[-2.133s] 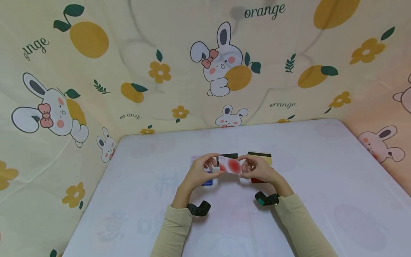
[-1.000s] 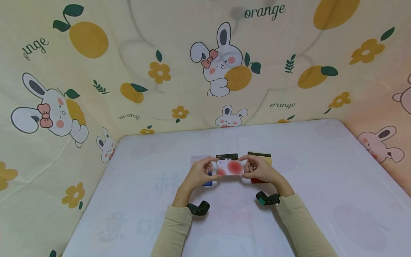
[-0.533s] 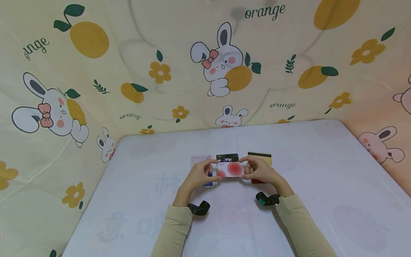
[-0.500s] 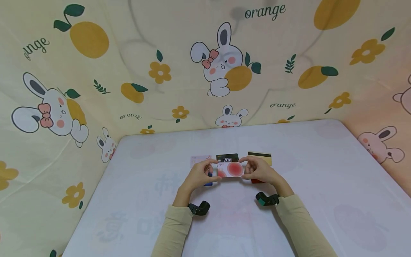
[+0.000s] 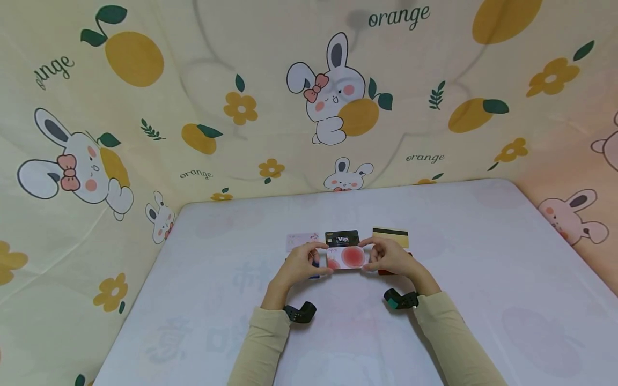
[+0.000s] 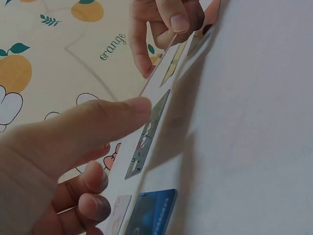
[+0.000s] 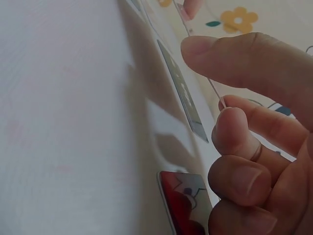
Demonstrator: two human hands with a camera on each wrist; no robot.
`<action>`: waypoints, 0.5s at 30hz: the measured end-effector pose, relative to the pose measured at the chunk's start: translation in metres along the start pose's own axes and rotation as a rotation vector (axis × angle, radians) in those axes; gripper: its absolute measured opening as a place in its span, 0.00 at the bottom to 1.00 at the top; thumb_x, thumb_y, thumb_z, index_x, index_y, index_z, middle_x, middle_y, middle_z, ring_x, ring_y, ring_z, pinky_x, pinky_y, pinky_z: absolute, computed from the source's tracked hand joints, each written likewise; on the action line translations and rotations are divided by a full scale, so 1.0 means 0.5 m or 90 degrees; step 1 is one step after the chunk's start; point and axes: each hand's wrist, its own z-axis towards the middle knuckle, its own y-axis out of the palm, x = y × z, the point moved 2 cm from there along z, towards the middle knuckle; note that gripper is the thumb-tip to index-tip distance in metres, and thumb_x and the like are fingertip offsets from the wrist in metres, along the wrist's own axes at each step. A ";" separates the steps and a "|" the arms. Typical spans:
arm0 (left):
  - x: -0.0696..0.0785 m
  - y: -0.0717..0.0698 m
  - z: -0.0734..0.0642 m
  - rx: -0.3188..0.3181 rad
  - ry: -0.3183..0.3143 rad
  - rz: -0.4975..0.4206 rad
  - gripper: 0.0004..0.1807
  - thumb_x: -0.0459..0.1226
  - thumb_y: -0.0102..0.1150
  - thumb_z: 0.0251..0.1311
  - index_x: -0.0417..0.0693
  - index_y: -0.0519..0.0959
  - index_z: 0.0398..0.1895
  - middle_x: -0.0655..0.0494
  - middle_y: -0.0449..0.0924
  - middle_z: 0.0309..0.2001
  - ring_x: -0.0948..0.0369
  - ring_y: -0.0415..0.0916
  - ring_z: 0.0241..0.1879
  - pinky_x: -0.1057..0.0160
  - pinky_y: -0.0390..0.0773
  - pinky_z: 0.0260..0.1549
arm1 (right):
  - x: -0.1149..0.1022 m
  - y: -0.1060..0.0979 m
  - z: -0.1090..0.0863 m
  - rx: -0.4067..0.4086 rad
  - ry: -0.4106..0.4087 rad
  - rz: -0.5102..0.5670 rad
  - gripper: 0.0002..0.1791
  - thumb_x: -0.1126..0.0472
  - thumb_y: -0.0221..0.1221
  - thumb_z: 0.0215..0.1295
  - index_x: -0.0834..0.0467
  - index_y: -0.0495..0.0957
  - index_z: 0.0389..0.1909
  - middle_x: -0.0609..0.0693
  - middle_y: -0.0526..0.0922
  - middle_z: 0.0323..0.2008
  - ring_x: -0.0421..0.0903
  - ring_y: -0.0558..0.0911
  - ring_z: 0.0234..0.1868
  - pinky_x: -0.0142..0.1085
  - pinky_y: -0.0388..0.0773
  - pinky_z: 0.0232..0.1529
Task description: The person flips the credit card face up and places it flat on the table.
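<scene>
A white card (image 5: 347, 258) with red circles is pinched between both hands, seen face-on in the head view and edge-on in the wrist views. My left hand (image 5: 300, 262) grips its left end between thumb and fingers, and my right hand (image 5: 392, 258) does the same at the right end. In the wrist views the card is raised off the table, with shadows falling below. Just beyond it lies a black card (image 5: 341, 237) marked "Vip", its lower part covered in the head view.
A pale pink card (image 5: 301, 239) and a mostly hidden blue card (image 6: 151, 213) lie on the left. Toward the right are a gold card (image 5: 393, 239) with a dark stripe and a red card (image 7: 183, 203). The white table (image 5: 458, 225) meets a patterned cloth backdrop (image 5: 270, 53).
The white card has gone from tilted to level and shifted slightly toward me, uncovering more of the black card. Both hands keep their pinch on it.
</scene>
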 end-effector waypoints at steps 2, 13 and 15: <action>0.001 0.001 -0.001 0.000 0.005 0.008 0.30 0.38 0.75 0.44 0.44 0.78 0.54 0.51 0.75 0.26 0.67 0.62 0.23 0.74 0.63 0.23 | 0.001 0.001 0.000 -0.003 0.002 -0.005 0.30 0.67 0.69 0.52 0.68 0.71 0.57 0.51 0.75 0.21 0.36 0.70 0.20 0.27 0.70 0.24; 0.001 0.003 -0.002 -0.018 -0.017 0.038 0.29 0.39 0.76 0.44 0.44 0.79 0.53 0.57 0.72 0.25 0.67 0.63 0.24 0.73 0.63 0.26 | 0.013 0.006 0.006 -0.008 0.040 -0.056 0.31 0.63 0.70 0.52 0.65 0.72 0.57 0.46 0.74 0.17 0.38 0.70 0.20 0.28 0.68 0.24; 0.000 0.003 -0.002 -0.021 -0.024 0.042 0.29 0.40 0.76 0.44 0.45 0.79 0.53 0.57 0.71 0.25 0.66 0.63 0.24 0.72 0.63 0.27 | 0.014 0.006 0.007 -0.009 0.053 -0.055 0.31 0.63 0.70 0.52 0.64 0.72 0.57 0.45 0.73 0.16 0.39 0.70 0.19 0.28 0.68 0.23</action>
